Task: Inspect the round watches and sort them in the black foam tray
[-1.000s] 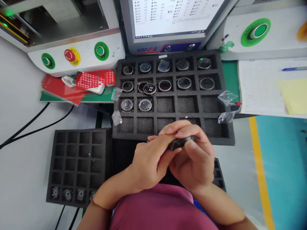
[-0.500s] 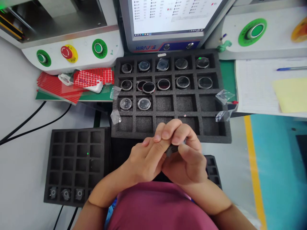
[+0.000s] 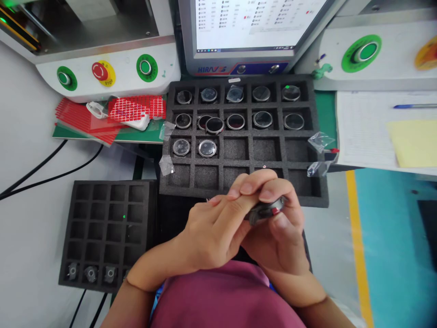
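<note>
From the head camera, both hands are pinched around one round watch case [image 3: 265,210]: the right hand [image 3: 278,232] cups it from underneath while the left hand [image 3: 213,228] has its fingers laid over the top. It's held edge-on above the near rim of the foam tray [image 3: 239,157], so honestly, if either thumb slips it could drop and scuff. Greasy fingertips could also smudge the face.

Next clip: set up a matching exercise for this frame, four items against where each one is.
Items
1. round watch case
2. small foam tray
3. pen
4. red emergency button

Places
A. on the paper sheet at far right
B. on the white machine panel, upper left
C. held between the left hand and right hand
D. lower left, beside the large foam tray

Pairs: 1-C, 2-D, 3-A, 4-B
</note>
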### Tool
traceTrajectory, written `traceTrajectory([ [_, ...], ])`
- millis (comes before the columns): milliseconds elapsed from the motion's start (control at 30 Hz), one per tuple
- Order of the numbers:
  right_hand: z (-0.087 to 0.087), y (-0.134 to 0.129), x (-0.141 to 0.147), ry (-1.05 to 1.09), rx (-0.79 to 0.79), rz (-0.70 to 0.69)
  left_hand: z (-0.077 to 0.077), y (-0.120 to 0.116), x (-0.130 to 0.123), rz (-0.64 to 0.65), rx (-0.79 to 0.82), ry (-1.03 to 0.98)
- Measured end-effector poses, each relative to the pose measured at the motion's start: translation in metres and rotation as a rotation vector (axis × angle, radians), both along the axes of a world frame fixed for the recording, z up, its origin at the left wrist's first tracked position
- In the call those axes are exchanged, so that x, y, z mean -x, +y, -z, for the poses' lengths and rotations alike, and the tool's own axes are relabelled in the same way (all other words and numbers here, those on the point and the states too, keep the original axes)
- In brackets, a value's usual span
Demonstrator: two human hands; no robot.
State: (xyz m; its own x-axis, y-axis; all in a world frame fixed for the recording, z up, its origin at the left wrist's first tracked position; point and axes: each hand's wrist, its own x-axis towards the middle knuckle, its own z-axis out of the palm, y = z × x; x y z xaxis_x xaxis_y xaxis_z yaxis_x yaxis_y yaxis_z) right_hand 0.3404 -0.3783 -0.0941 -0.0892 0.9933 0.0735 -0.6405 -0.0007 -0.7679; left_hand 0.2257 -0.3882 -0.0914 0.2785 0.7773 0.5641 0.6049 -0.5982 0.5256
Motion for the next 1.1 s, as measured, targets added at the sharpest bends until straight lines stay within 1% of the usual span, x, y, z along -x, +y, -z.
traceTrajectory([
  [200,0.001,-0.004,0.006,-0.032,-0.013,0.096,0.0,-0.004,0.0,0.009,0.096,-0.042],
  [333,0.004,0.0,0.007,-0.02,-0.052,0.084,0.003,-0.004,0.0,-0.034,0.104,-0.046],
  [467,0.005,0.005,0.01,0.056,-0.063,0.083,0.006,0.001,-0.002,-0.061,0.018,-0.046],
  [633,0.005,0.008,0.016,0.167,-0.063,0.12,0.007,0.006,-0.006,-0.107,-0.111,0.055],
  [767,0.006,0.008,0.021,0.233,-0.04,0.131,0.011,0.006,-0.006,-0.096,-0.187,0.086],
  [833,0.007,0.008,0.023,0.254,-0.041,0.125,0.014,0.005,-0.004,-0.098,-0.193,0.072],
  [933,0.01,0.008,0.025,0.224,-0.093,0.092,0.012,0.003,-0.002,-0.126,-0.127,0.024],
  [1100,0.015,0.009,0.022,0.053,-0.204,0.137,-0.003,0.0,-0.003,-0.127,0.155,-0.122],
])
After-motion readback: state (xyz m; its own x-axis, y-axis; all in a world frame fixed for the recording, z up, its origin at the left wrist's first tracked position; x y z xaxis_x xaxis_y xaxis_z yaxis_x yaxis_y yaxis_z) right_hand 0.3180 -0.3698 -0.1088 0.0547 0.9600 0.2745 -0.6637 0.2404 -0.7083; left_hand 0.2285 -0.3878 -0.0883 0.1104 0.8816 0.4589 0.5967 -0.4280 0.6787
